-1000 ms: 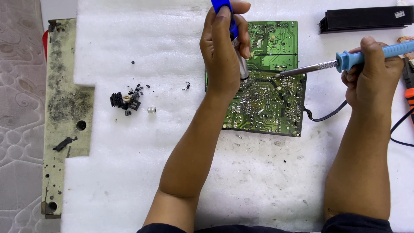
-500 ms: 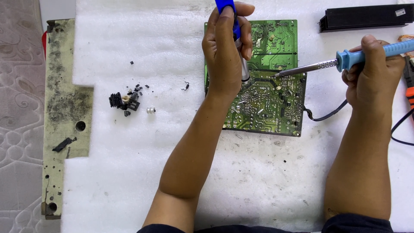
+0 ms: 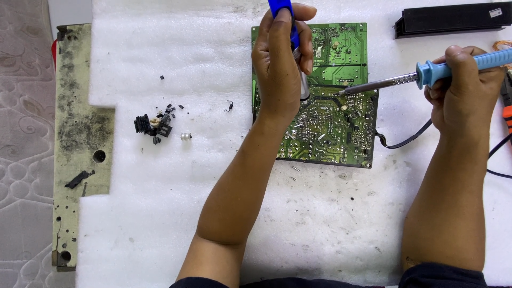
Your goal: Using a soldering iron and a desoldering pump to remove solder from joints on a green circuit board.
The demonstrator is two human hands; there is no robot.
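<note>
Left hand is closed round a blue-handled desoldering pump w/ a metal barrel, held about upright; its tip end sits on the green rectangular circuit board, solder side up. Right hand is wrapped round the light-blue handle of a soldering iron w/ a long metal shaft; shaft runs left, tip meets the board just right of the pump's lower end. Board lies on a white foam sheet, upper centre-right. A black cable comes off the board's right edge.

Left on the foam: small heap of black removed parts, a tiny silver cylinder just beside it, scattered black bits. Further left, a dirty cream metal plate w/ holes along the foam's edge. Top right: long black finned heatsink bar, well apart from the board. Orange-handled tool at the right edge, mostly cut off.
</note>
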